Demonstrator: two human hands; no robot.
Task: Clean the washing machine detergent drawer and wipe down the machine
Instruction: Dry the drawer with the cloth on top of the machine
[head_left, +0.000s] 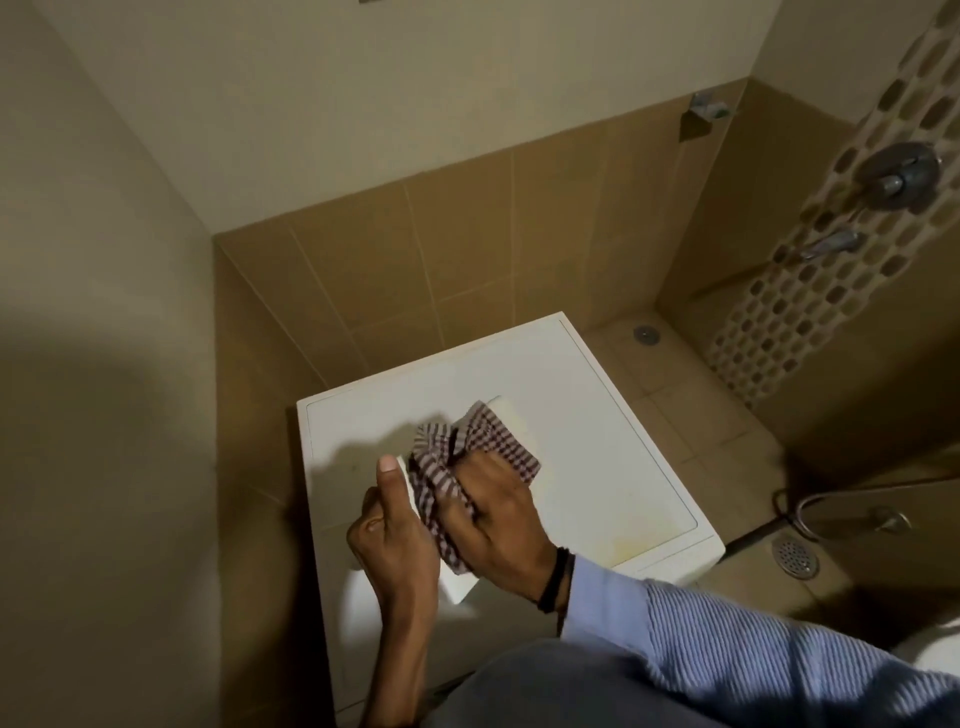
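A white plastic detergent drawer (460, 587) is held above the front left part of the white top-panel washing machine (597, 441), lifted clear of the lid. The left hand (395, 540) grasps it from the left side, fingers curled round its edge and the thumb straight along its upper end. Most of the drawer is hidden: only a narrow strip beside the thumb and one lower corner under the right wrist show

The right hand (498, 509) clenches a bunched brown-and-white checked cloth (467, 447) and presses it against the drawer's face, just right of the left thumb. Loose folds of the cloth stand out above the knuckles and a tail hangs down between the two hands. The drawer thus sits between both grips, the left hand bearing it and the cloth covering its middle

The right arm wears a light blue ribbed sleeve (701, 639) and a black wristband (556, 579). The machine stands in a corner of tan wall tiles (415, 270), with a round metal floor drain (795, 558) to its right and a chrome shower valve (901, 174) on the mosaic wall
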